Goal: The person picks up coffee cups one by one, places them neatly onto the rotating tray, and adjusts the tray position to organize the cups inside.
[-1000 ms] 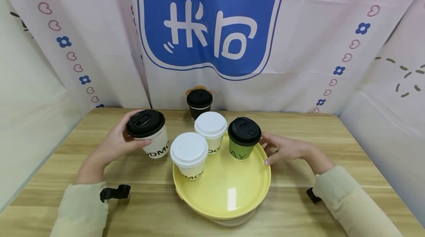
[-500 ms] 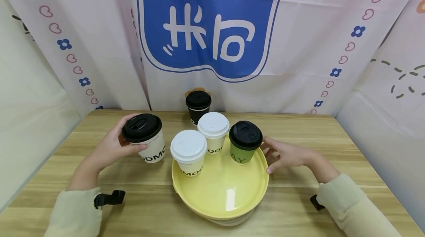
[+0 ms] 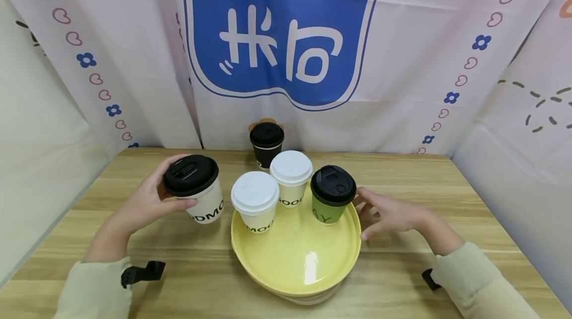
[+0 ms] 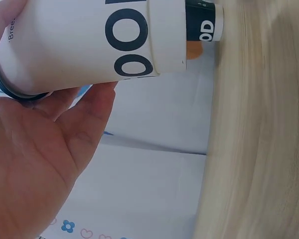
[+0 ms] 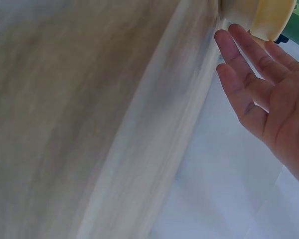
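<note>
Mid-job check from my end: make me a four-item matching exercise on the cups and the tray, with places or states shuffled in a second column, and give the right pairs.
Column one
1. White cup with black lid
2. Green cup
3. Dark cup
4. Yellow tray

Column two
A. On the table, behind the tray
B. Bearing three cups
C. Gripped by the left hand
D. On the tray, next to the right hand

Right pairs: 1-C, 2-D, 3-A, 4-B
</note>
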The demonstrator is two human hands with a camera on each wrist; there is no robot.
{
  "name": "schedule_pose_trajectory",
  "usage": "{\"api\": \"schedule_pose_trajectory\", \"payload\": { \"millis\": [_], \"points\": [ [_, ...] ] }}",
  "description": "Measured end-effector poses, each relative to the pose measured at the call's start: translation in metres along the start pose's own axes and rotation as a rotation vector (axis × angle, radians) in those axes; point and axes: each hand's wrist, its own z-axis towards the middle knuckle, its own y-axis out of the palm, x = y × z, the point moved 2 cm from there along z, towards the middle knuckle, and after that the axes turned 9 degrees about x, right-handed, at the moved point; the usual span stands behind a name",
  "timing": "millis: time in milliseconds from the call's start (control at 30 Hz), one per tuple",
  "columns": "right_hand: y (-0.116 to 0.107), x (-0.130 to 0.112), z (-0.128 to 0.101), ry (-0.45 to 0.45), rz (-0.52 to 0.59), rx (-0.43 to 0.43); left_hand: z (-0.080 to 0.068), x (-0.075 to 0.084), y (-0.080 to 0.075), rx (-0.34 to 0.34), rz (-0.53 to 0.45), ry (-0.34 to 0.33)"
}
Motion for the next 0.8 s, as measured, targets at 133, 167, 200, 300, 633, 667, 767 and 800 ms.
{"api": "schedule_pose_trajectory", "payload": {
  "millis": [133,167,200,300,633,667,767,800],
  "points": [
    [0.001,-0.002,-0.003,-0.009,-0.036,0.018,-0.001,0.002,0.001,-0.011,-0.047,0.035],
    [0.001,-0.002,-0.003,-0.01,-0.041,0.02,-0.001,0.003,0.002,-0.014,-0.055,0.043],
    [0.002,-0.002,-0.003,-0.01,-0.047,0.023,-0.001,0.004,0.002,-0.017,-0.063,0.049],
    [0.003,-0.002,-0.005,-0.015,-0.063,0.023,-0.002,0.007,0.003,-0.026,-0.072,0.063],
    [0.004,-0.005,-0.008,-0.055,-0.097,0.031,-0.005,0.015,0.004,-0.061,-0.094,0.09],
    [0.004,-0.006,-0.008,-0.06,-0.097,0.031,-0.006,0.016,0.005,-0.064,-0.092,0.089],
    [0.004,-0.007,-0.008,-0.075,-0.099,0.033,-0.006,0.019,0.006,-0.078,-0.093,0.096],
    [0.004,-0.007,-0.008,-0.08,-0.1,0.035,-0.006,0.02,0.007,-0.083,-0.094,0.1]
  ]
}}
